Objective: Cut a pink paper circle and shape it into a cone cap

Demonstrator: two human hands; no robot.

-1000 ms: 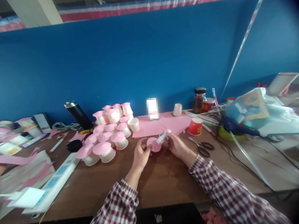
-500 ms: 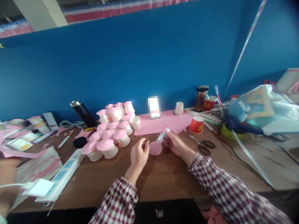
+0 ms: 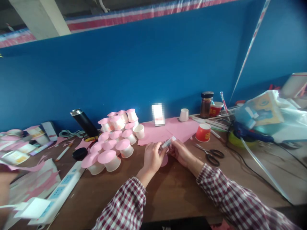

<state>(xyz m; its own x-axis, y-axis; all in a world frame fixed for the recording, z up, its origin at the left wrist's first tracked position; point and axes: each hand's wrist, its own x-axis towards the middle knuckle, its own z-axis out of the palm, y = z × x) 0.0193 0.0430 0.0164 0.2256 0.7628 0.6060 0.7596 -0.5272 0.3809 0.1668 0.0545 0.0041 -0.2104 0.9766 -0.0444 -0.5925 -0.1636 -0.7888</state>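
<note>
At the far left edge of a cluttered wooden worktable (image 3: 172,195), another person's blurred hand (image 3: 6,182) hovers over pink paper scraps beside a white power strip (image 3: 59,191). A black flask (image 3: 83,123) leans toward the blue wall (image 3: 144,70); beside it stands a cluster of pink-capped white cups (image 3: 112,143). At centre, above a bare stretch of wood along the near edge, the left hand (image 3: 152,158) closes on a pink paper disc (image 3: 164,159), mostly hidden behind its fingers. The right hand (image 3: 181,152) grips a small glue tube (image 3: 168,142), tip at the disc. To the right lie pink sheets (image 3: 175,127), a red cup (image 3: 202,132), scissors (image 3: 211,155) and cables crossing the open wood.
</note>
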